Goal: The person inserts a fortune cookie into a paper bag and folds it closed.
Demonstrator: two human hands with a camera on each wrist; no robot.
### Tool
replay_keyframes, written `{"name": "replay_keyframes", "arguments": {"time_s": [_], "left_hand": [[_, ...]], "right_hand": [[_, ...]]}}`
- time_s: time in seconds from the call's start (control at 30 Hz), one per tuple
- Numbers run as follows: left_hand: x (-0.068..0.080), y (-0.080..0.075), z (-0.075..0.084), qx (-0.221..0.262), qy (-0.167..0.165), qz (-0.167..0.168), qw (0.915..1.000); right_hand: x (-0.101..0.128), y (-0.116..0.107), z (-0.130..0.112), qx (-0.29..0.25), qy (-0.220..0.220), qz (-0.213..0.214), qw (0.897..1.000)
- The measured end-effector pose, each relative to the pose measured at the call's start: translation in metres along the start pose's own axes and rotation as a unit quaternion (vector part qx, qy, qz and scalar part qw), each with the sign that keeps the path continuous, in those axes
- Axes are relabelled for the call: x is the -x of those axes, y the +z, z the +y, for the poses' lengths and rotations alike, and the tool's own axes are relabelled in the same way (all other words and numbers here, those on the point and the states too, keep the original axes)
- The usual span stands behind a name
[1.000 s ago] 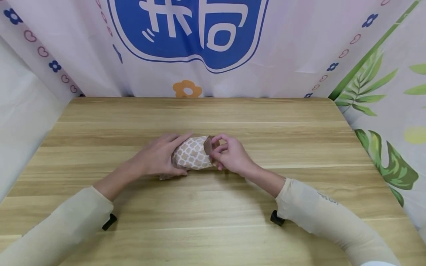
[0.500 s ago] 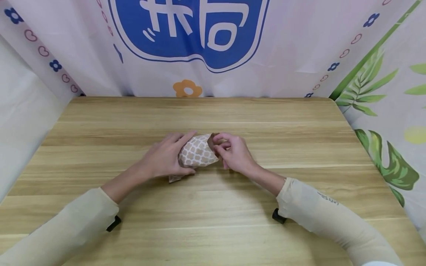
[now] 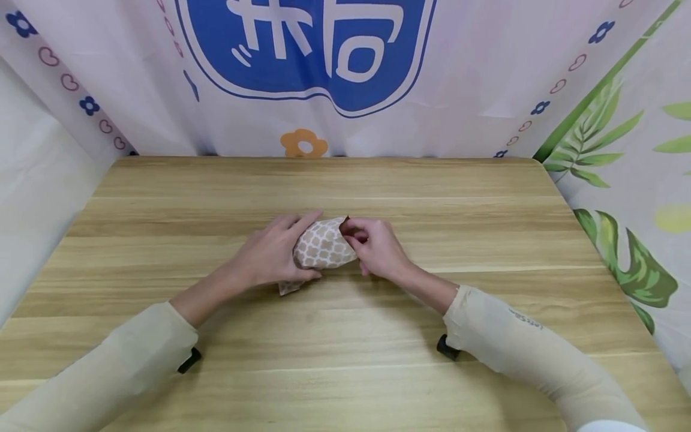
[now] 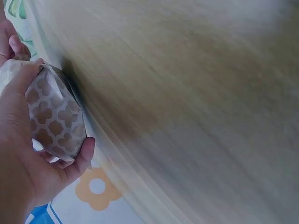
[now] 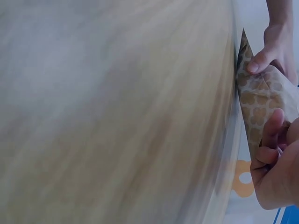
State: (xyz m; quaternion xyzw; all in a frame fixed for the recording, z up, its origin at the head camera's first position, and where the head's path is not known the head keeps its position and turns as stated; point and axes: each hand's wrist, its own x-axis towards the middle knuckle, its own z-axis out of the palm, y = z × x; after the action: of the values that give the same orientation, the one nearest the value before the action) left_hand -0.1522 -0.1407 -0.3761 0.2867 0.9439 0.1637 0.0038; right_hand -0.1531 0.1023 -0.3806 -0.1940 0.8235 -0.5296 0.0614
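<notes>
A small brown paper bag (image 3: 322, 247) with a white lattice pattern lies on the wooden table (image 3: 345, 324) near its middle. My left hand (image 3: 272, 252) wraps around the bag's left part, thumb at the near side and fingers over the top. The left wrist view shows the same bag (image 4: 56, 119) held between thumb and fingers. My right hand (image 3: 372, 246) pinches the bag's brown open end on the right with curled fingers. From the right wrist camera the bag (image 5: 259, 105) appears beside those fingers (image 5: 271, 135).
A printed white curtain (image 3: 345, 72) with a blue logo and flowers hangs behind the table. A leaf-patterned sheet (image 3: 631, 180) closes the right side, and a plain white one (image 3: 32, 198) the left. Bare wood surrounds the bag.
Both hands have drawn closer together and the bag looks shorter and more bunched. The right hand has pushed the open end leftward, so the brown inside shows less.
</notes>
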Motion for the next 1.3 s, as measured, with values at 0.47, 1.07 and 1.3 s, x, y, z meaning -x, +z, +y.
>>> {"name": "replay_keyframes", "arguments": {"time_s": [0.47, 1.07, 1.3], "left_hand": [[0.0, -0.002, 0.0, -0.04, -0.02, -0.033, 0.9985], [-0.001, -0.006, 0.006, -0.075, -0.021, -0.059, 0.9952], [-0.004, -0.006, 0.012, -0.046, 0.04, -0.025, 0.9978]], "right_hand": [[0.003, -0.016, -0.001, -0.02, 0.077, -0.068, 0.994], [0.011, -0.031, 0.002, -0.007, 0.094, -0.134, 0.987], [0.012, -0.035, -0.001, -0.022, 0.108, -0.1, 0.989]]}}
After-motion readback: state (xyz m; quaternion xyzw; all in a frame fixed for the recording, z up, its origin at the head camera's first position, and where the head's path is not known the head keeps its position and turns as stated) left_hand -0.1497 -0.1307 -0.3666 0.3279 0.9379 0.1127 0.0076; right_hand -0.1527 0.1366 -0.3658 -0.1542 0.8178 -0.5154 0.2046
